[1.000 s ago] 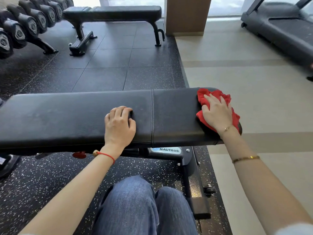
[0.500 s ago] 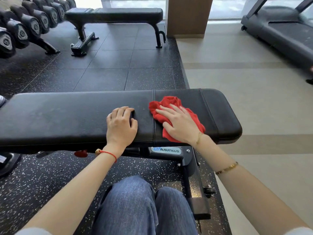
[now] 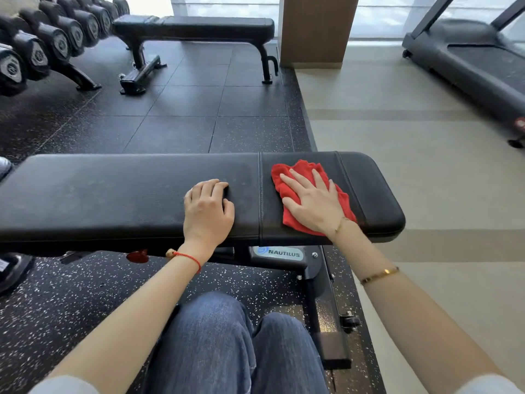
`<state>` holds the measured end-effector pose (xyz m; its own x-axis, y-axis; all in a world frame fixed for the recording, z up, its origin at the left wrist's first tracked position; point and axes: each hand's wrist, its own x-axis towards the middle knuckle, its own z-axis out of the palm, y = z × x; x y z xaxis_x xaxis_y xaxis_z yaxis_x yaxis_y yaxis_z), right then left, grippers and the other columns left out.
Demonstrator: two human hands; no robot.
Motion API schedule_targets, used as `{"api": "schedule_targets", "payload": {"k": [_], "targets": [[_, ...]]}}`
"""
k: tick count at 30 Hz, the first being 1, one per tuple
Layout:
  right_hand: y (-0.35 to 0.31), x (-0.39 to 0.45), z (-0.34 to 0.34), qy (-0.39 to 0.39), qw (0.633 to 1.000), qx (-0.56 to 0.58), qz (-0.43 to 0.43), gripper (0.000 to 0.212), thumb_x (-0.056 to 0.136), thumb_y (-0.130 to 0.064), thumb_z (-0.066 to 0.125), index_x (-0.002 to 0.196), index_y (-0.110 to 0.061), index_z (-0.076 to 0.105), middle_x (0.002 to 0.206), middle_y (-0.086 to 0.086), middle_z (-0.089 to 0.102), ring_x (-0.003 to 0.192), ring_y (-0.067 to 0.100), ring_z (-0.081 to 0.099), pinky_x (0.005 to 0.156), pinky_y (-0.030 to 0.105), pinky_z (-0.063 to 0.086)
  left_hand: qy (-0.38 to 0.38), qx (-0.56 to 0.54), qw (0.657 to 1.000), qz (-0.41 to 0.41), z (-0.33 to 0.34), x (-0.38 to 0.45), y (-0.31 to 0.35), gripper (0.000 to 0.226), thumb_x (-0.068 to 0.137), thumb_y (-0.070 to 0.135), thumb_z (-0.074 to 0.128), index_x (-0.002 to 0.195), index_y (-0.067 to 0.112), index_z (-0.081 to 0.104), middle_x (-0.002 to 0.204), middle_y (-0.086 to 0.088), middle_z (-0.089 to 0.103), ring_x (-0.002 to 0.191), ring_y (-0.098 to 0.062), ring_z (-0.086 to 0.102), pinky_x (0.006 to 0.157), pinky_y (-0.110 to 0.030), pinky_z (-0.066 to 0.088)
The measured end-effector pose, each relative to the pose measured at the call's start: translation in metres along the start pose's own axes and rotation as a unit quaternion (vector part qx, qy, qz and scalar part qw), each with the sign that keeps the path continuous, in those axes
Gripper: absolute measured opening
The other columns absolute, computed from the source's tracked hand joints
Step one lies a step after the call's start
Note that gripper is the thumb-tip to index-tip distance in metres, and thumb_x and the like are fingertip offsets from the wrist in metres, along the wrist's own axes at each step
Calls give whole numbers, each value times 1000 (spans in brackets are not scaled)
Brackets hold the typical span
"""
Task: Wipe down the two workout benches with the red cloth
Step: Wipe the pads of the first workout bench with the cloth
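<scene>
I have one view only, from a wide-angle camera worn on the person's head, so nothing is shared with a second view. It looks forward and steeply down across the near bench (image 3: 127, 194), which runs side to side through the middle of the frame, close enough that both forearms reach in from the bottom edge. Below the bench I see the person's knees (image 3: 227, 345). Beyond the bench the view takes in the far bench (image 3: 199, 27), with the dumbbell rack (image 3: 42, 46) left of it and a treadmill (image 3: 477, 61) at the right edge. Straight lines bow toward the frame's borders.
</scene>
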<state>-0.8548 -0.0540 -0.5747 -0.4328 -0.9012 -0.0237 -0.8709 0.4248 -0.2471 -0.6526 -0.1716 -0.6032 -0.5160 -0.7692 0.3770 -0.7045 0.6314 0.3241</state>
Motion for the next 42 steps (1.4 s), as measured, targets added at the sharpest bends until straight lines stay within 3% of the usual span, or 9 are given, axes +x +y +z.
{"api": "schedule_targets", "payload": {"k": [7,12,18,24,29,34,42], "targets": [[-41,13,6,-7,999,9,-40,59,92,-52,36,149,-46,21,161,-19,13,150,26,7,118,58,6,-4,2,1000,-1,-2,0,1,38,92,17,53,129,10,60,134,-9,59,129,-29,48,113,-45,32],[-27,-18,11,27,995,9,-91,59,90,-49,42,147,-47,26,159,-21,20,149,23,13,117,51,14,-3,1,1000,3,-1,0,-2,38,93,17,54,129,10,60,135,-10,59,129,-29,49,112,-45,34],[-17,-18,12,65,995,32,-71,55,92,-37,44,146,-39,36,156,-16,30,146,20,21,117,43,20,-10,14,1000,4,1,0,-1,39,94,18,52,131,10,59,137,-10,57,130,-29,47,114,-45,32],[-23,25,6,76,996,42,-11,51,94,-32,43,145,-33,40,156,-13,33,145,23,23,116,46,22,6,22,1000,11,6,0,-4,39,92,17,51,129,9,59,132,-10,58,127,-30,49,112,-47,35],[-31,34,2,76,997,15,-23,44,95,-29,42,138,-31,46,151,-14,39,141,21,29,106,41,27,-7,19,1000,21,3,4,-10,41,91,19,50,129,10,60,133,-9,59,126,-30,51,109,-49,38],[-41,16,-25,2,1000,18,7,43,95,-29,41,138,-32,43,151,-16,37,139,22,29,105,40,28,-91,27,996,3,-32,14,-3,38,93,20,52,129,11,61,135,-7,59,127,-28,52,111,-47,37],[-80,-13,-129,-32,997,66,38,45,93,-26,46,137,-32,46,150,-14,39,136,23,33,104,42,31,-115,-19,993,-15,-150,56,25,26,92,16,56,116,15,67,120,-2,67,116,-23,59,103,-41,43]]}}
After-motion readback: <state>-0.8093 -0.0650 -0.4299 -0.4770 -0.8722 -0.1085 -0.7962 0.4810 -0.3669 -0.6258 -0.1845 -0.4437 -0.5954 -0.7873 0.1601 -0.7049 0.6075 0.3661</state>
